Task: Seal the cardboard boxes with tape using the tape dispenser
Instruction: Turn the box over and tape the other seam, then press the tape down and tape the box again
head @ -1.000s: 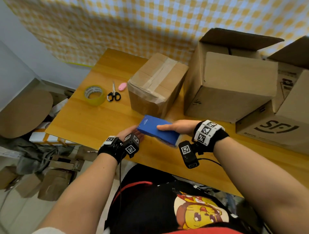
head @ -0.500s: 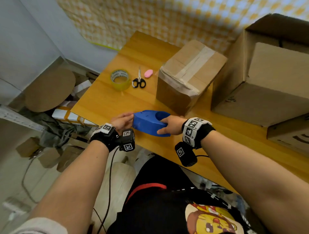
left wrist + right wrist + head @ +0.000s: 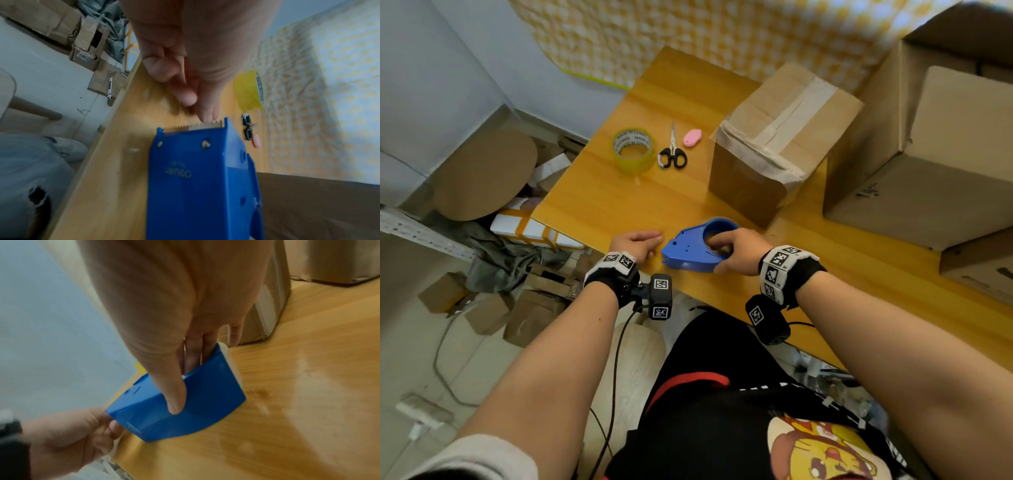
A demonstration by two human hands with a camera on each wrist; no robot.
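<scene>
The blue tape dispenser [image 3: 688,251] lies near the table's front edge, its round opening facing up. My right hand [image 3: 736,250] grips it, fingers inside the opening and thumb on the outer wall [image 3: 174,402]. My left hand [image 3: 638,241] is at the dispenser's toothed front, fingers curled. In the left wrist view its thumb and forefinger tips [image 3: 205,116] pinch at the tan tape end [image 3: 205,126] on the serrated blade. A small cardboard box [image 3: 784,137], taped along its top seam, stands behind the dispenser. A large box [image 3: 928,154] with raised flaps stands to its right.
A yellow tape roll [image 3: 634,150], black-handled scissors [image 3: 672,156] and a small pink object [image 3: 692,137] lie at the table's [image 3: 602,198] far left. Another box [image 3: 983,270] sits at the right edge. Cardboard scraps and cables cover the floor on the left.
The dispenser has been turned so its opening faces up and lowered toward the table's front edge. My left hand moved from under it to its toothed end. The head view has tilted down.
</scene>
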